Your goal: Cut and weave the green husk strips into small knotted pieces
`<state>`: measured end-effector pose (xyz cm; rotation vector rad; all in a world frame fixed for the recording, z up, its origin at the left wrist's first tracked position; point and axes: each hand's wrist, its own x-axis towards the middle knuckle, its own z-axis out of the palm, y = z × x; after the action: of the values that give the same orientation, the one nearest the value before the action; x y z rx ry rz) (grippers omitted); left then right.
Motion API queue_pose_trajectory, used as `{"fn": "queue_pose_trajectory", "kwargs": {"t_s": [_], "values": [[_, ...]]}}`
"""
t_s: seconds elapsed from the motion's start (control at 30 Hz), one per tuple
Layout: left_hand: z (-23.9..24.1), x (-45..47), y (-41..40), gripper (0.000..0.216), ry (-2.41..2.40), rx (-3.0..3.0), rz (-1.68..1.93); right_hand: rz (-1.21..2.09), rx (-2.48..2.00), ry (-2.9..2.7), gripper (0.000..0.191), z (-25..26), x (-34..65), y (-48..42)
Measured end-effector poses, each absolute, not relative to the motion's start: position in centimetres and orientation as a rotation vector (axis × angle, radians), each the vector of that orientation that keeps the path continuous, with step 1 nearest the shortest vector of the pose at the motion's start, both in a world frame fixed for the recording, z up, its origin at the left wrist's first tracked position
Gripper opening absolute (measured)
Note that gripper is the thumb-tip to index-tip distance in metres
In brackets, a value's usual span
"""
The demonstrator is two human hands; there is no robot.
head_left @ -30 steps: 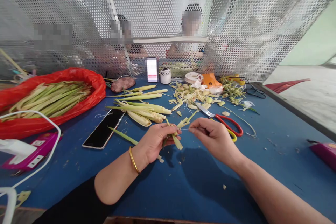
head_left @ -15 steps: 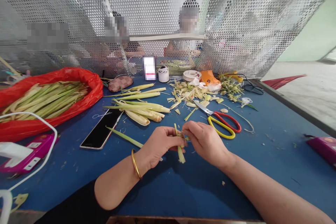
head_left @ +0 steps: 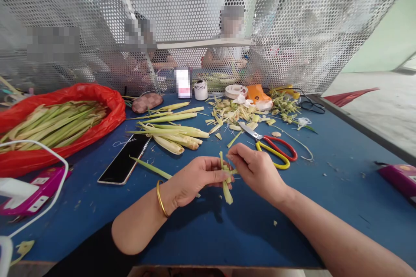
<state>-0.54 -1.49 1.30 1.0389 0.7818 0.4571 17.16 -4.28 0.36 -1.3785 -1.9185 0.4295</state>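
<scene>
My left hand (head_left: pixel 195 178), with a gold bangle on the wrist, is closed around a small bundle of green-yellow leaf strips (head_left: pixel 226 181) just above the blue table (head_left: pixel 227 233). My right hand (head_left: pixel 256 169) pinches at the top of the same bundle, fingers pressed together; what it holds is too fine to make out. Both hands touch each other at the bundle. Red-and-yellow scissors (head_left: pixel 276 149) lie just behind my right hand.
A red bag of long green leaves (head_left: pixel 58 123) sits at the left, loose leaves (head_left: pixel 172 132) and a black phone (head_left: pixel 125 160) in the middle, cut scraps (head_left: pixel 237 114) farther back. A pink box (head_left: pixel 398 177) lies at right. People sit behind a perforated screen (head_left: pixel 292 30).
My right hand has come left from a stretched-out position to meet my left hand at the bundle. The bundle has turned more upright in my left hand.
</scene>
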Motion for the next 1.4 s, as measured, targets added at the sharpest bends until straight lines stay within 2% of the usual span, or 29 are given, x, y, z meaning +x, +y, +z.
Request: {"fn": "queue_pose_trajectory", "kwargs": {"t_s": [0.27,0.4,0.47,0.6,0.67,0.8,1.0,1.1,1.2,1.4], "values": [[0.8,-0.1,-1.6,0.025,0.884,1.183,0.582,0.414,-1.403,-1.898,0.016,0.1,17.3,-4.3],[0.7,0.0,-1.7,0.025,0.891,1.216,0.559,0.518,-1.45,-1.849,0.016,0.3,17.3,-4.2],[0.9,0.0,-1.9,0.026,0.874,1.224,0.524,0.755,-1.463,-1.792,0.016,0.4,17.4,-3.9],[1.7,-0.1,-2.4,0.024,0.775,1.232,0.437,1.499,-1.338,-1.592,0.015,0.1,17.9,-3.0],[2.0,-0.2,-2.5,0.022,0.744,1.242,0.452,1.643,-1.285,-1.49,0.017,-0.3,18.0,-2.7],[2.1,-0.6,-2.0,0.021,0.791,1.265,0.678,1.515,-1.361,-1.465,0.021,-0.6,17.6,-2.8],[1.5,-0.9,-1.1,0.015,1.008,1.43,0.986,0.779,-1.373,-1.96,0.021,-0.3,16.6,-4.2],[1.3,-0.7,-1.1,0.01,1.067,1.555,1.032,0.529,-1.263,-2.158,0.017,-0.1,16.5,-4.9],[1.0,-0.6,-1.3,0.009,1.1,1.625,1.019,0.493,-1.145,-2.172,0.019,0.2,16.5,-5.2],[0.9,-0.6,-1.5,0.007,1.136,1.789,0.927,0.686,-1.088,-2.034,0.024,0.7,16.2,-5.3]]}}
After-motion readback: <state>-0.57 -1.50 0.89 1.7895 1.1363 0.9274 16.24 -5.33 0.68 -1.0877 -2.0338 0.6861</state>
